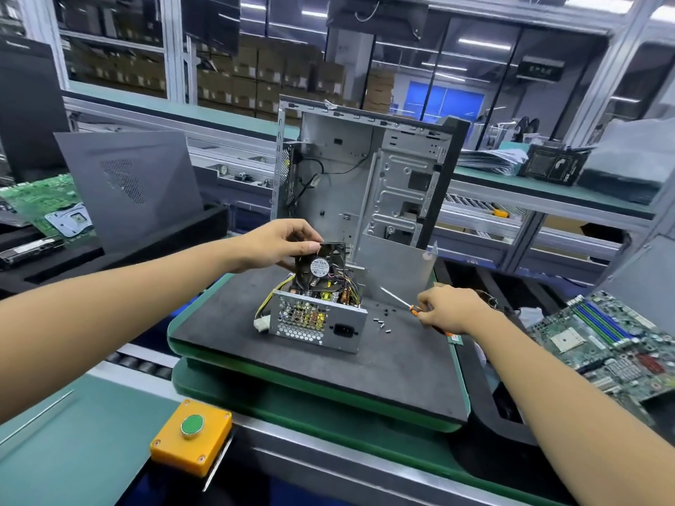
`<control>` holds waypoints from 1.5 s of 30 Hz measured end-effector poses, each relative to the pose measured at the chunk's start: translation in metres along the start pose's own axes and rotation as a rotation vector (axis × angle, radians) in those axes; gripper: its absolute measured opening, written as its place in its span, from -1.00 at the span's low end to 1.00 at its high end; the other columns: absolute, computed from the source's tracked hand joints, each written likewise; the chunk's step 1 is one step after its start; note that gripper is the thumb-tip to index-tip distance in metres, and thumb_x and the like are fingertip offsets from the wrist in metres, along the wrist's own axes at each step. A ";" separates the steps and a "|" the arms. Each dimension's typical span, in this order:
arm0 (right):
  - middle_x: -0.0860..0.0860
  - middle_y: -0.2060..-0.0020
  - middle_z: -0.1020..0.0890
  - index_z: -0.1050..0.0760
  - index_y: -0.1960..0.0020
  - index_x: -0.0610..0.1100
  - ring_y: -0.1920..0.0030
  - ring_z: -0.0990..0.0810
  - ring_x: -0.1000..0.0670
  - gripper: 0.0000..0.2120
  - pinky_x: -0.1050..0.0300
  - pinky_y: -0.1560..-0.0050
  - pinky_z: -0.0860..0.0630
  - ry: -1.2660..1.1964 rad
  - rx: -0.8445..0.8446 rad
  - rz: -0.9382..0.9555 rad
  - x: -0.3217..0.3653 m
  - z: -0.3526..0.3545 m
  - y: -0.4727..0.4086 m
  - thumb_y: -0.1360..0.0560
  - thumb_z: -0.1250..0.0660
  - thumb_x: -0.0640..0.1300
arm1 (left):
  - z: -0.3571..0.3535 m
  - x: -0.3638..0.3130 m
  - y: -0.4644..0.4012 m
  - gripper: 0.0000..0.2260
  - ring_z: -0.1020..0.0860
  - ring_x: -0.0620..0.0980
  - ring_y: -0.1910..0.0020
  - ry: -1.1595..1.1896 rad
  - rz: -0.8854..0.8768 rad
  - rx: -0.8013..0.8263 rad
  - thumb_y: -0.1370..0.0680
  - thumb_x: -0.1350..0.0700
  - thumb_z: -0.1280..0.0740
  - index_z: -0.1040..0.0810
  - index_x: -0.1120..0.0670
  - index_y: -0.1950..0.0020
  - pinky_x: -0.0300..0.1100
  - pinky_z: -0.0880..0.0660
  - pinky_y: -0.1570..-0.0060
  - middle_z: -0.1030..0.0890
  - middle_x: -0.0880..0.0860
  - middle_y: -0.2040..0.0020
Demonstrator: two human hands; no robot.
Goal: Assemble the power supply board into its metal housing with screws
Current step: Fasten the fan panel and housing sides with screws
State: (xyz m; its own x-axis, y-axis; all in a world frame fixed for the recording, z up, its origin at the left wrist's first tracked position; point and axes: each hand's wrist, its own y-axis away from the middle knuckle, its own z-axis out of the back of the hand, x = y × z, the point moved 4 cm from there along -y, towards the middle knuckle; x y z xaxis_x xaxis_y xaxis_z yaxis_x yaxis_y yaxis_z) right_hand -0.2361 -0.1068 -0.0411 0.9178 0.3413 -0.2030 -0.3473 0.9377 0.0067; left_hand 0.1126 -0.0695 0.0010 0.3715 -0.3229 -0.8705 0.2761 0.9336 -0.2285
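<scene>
The open metal power supply housing (pixel 343 328) stands on the dark foam mat (pixel 321 367), its board and yellow wires visible inside. My left hand (pixel 283 244) pinches the top edge of a black fan (pixel 321 266), held upright over the housing's back. My right hand (pixel 447 310) grips an orange-handled screwdriver (pixel 398 300), whose shaft points up and left just above the mat. Several small screws (pixel 381 323) lie loose on the mat between the housing and my right hand.
An open grey computer case (pixel 365 169) stands behind the mat, a loose metal cover (pixel 398 264) leaning at its foot. A motherboard (pixel 613 341) lies at the right, another board (pixel 47 206) and a grey side panel (pixel 131 188) at the left. A yellow button box (pixel 191 436) sits near the front edge.
</scene>
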 end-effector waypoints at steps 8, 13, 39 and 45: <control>-0.01 0.16 -0.54 -0.33 0.23 0.01 0.14 -0.48 -0.14 -0.64 0.10 0.25 -0.26 0.038 -0.056 0.013 0.040 -0.001 -0.030 -0.61 -0.16 0.23 | 0.000 0.001 0.000 -0.89 -0.67 -0.12 0.05 -0.002 0.002 -0.004 -0.63 0.06 -0.42 -0.64 0.02 -0.14 -0.19 -0.64 0.11 -0.64 0.02 0.03; 0.02 0.22 -0.57 -0.37 0.25 -0.04 0.15 -0.54 -0.15 -0.64 0.08 0.24 -0.29 0.013 -0.003 0.044 0.052 -0.008 -0.035 -0.55 -0.22 0.20 | 0.000 0.002 -0.002 -0.88 -0.67 -0.11 0.02 -0.002 0.007 0.007 -0.63 0.06 -0.42 -0.64 0.03 -0.15 -0.14 -0.66 0.07 -0.64 0.00 0.02; 0.00 0.27 -0.65 -0.63 0.15 0.06 0.28 -0.52 0.06 -0.87 0.09 0.18 -0.50 -0.691 0.022 0.435 0.120 0.043 -0.011 -0.44 -0.31 -0.10 | -0.001 -0.001 0.018 -0.71 -0.62 0.00 -0.01 -0.020 0.119 0.397 -0.55 0.09 -0.47 -0.62 -0.01 -0.27 -0.07 -0.61 -0.05 -0.50 0.12 0.00; -0.01 0.40 -0.38 -0.51 0.36 -0.12 0.39 -0.22 0.04 -0.63 0.18 0.42 -0.19 -0.930 0.254 0.434 0.131 0.040 -0.007 -0.60 -0.18 -0.27 | 0.002 0.001 0.016 -0.63 -0.61 0.02 -0.01 -0.050 0.154 0.425 -0.49 0.00 -0.53 -0.62 -0.01 -0.28 -0.04 -0.62 -0.07 -0.52 0.08 0.04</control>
State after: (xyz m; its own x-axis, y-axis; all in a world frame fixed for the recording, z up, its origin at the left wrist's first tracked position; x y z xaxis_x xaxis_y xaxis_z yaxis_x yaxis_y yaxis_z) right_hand -0.1052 -0.0659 -0.0285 0.5486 0.4647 0.6951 -0.7291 0.6727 0.1257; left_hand 0.1191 -0.0552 -0.0029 0.4762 -0.2020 -0.8558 0.5495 0.8282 0.1103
